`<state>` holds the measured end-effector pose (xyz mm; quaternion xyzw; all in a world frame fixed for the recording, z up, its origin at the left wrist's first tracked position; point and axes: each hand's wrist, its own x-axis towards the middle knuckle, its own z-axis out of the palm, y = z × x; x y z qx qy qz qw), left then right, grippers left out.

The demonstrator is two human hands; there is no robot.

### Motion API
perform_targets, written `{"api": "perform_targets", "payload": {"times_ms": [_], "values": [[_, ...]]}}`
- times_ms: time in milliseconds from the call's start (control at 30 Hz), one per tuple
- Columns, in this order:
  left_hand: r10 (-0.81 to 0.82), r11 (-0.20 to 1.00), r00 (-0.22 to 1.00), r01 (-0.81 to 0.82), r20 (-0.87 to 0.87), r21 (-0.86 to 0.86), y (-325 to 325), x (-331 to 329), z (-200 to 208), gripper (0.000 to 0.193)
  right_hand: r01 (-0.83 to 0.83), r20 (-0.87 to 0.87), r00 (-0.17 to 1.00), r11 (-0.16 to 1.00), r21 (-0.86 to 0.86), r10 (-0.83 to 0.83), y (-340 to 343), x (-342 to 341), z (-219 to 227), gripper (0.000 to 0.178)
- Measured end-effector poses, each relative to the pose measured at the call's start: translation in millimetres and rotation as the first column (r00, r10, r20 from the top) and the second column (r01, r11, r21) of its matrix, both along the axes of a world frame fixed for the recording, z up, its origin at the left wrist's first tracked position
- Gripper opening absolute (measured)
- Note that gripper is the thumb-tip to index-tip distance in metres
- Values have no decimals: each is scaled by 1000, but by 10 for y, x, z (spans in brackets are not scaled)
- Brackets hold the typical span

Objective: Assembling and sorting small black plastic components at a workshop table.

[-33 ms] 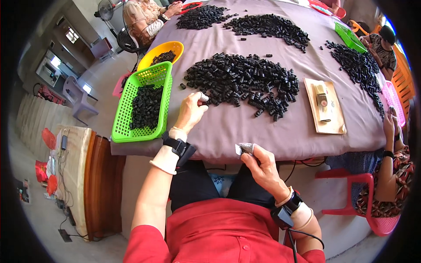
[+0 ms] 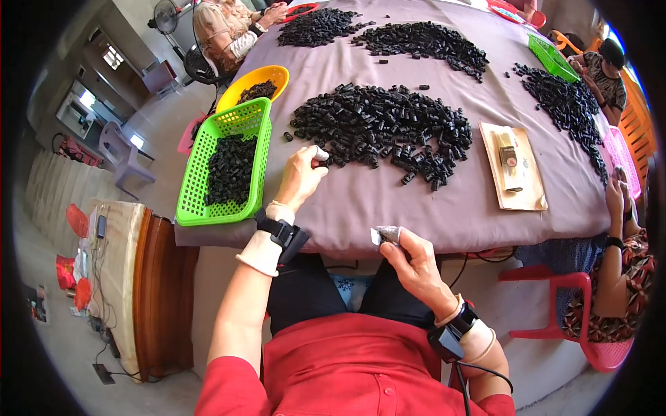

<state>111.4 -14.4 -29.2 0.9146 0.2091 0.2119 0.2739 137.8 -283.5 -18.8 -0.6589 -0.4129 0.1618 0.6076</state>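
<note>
My left hand (image 2: 300, 175) is at the near left edge of a heap of small black cylindrical pieces (image 2: 381, 125). Its fingers are pinched together, a grey wrap shows on a fingertip, and a dark bit shows at the tips, too small to name. My right hand (image 2: 416, 269) is raised at the table's near edge, closed. A grey covering (image 2: 390, 234) shows at its fingertips, and a small flat whitish piece (image 2: 375, 237) juts out from them. To the left of my left hand stands a green perforated basket (image 2: 262, 156) partly filled with black pieces.
A yellow bowl (image 2: 279, 76) with dark bits sits behind the basket. On the right lies a tan board (image 2: 531, 187) carrying a small block-like object (image 2: 511, 166). More black heaps (image 2: 423, 45) lie farther off. Other people sit around the cloth-covered table (image 2: 444, 222).
</note>
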Motion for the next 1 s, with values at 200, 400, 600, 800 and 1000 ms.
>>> {"api": "perform_targets", "payload": {"times_ms": [200,400,600,800,1000], "values": [[2,999,999,-3,44,37,-123,-144,58,26,-8,-3,1000,999,-37,8,-25,20,18,12],[-107,695,979,200,175,-691,-988,-370,361,31,28,-327,945,999,35,-15,-40,41,-34,20],[-111,693,975,213,190,-689,-1311,-491,442,31,26,-520,852,986,162,63,-58,38,15,23],[-153,522,963,269,222,-809,-1445,-490,491,30,89,-584,809,968,234,67,-53,70,-21,23],[-139,455,951,308,275,-836,-1372,-360,388,23,133,-676,734,962,239,67,-50,164,-25,22]]}}
